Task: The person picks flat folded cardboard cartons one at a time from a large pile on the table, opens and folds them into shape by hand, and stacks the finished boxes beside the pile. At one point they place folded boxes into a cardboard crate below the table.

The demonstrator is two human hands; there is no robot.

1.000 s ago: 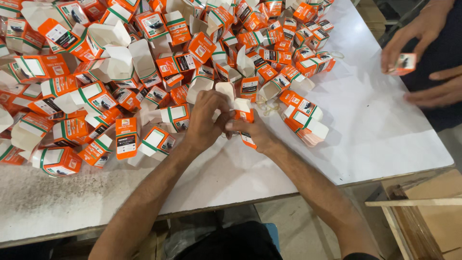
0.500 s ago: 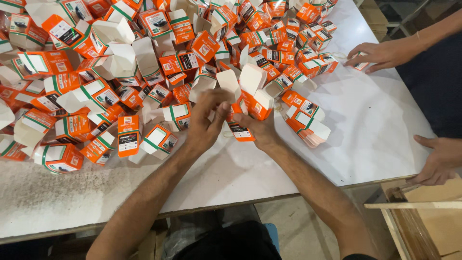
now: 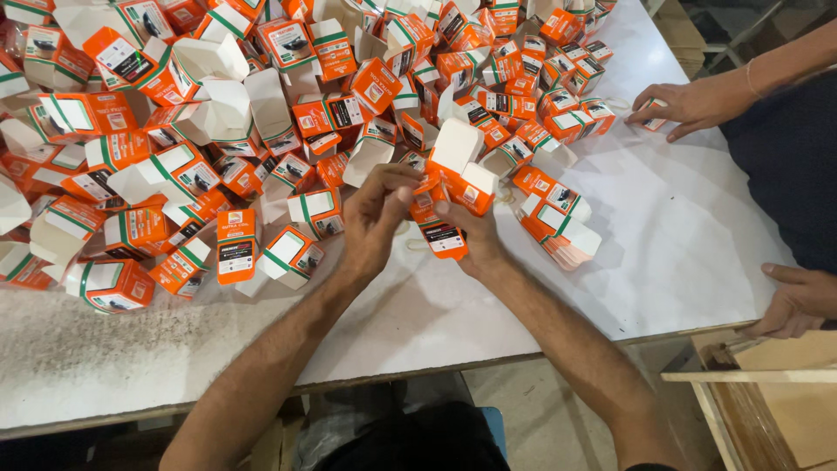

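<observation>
My left hand (image 3: 373, 218) and my right hand (image 3: 469, 234) both grip one small orange and white cardboard carton (image 3: 446, 185) above the white table (image 3: 680, 253). Its white top flaps stand open and its lower end points toward me. The left fingers pinch the carton's left side, the right fingers close on its lower right. A big heap of the same orange and white cartons (image 3: 227, 131) lies just beyond and to the left of my hands.
A flat stack of unfolded cartons (image 3: 558, 231) lies right of my hands. Another person's hand (image 3: 689, 105) rests on a carton at the far right, their other hand (image 3: 798, 301) on the table's edge. A wooden crate (image 3: 767, 401) stands below the right corner.
The carton in my hands has gone from a folded bundle to a raised box with open flaps. The other person's hands moved: one reached onto the table, the other dropped to its edge.
</observation>
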